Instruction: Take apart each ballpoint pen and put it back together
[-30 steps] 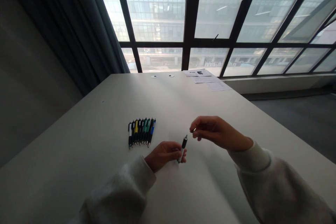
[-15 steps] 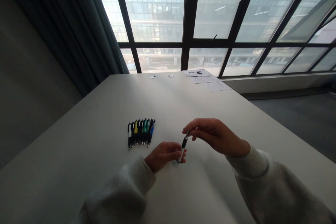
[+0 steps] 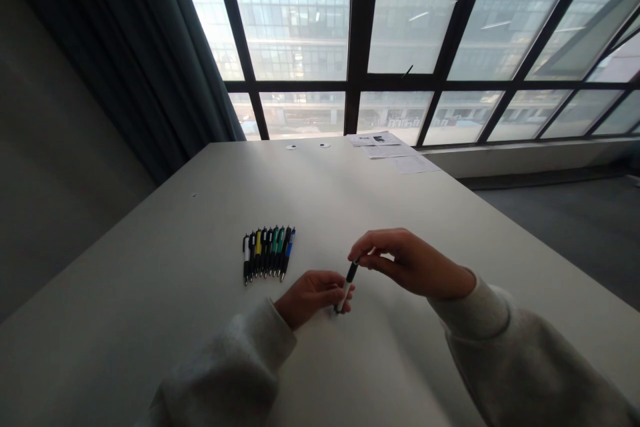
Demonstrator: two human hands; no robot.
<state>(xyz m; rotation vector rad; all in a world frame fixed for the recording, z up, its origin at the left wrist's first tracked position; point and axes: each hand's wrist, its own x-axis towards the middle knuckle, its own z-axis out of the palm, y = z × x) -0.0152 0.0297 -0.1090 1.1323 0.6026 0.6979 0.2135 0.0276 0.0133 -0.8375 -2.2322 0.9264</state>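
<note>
A white and black ballpoint pen (image 3: 345, 292) is held at a slant in front of me, its black grip end up. My left hand (image 3: 317, 291) is closed around its white barrel, thumb on the near side. My right hand (image 3: 403, 261) pinches the metal pen tip at the upper end of the black grip; the fingers mostly cover that small part. To the left, several pens (image 3: 269, 252) lie side by side in a row, with white, black, yellow, green and blue barrels and metal tips toward me.
The white table (image 3: 210, 233) stretches to the window. Printed papers (image 3: 383, 146) lie at its far right corner. Two round cable holes (image 3: 325, 145) are near the back edge. A dark curtain (image 3: 165, 67) hangs at the left.
My right fingers have come down onto the pen's upper end, closing the small gap between tip and grip. The pen's lower end has shifted slightly left. The row of pens stays the same.
</note>
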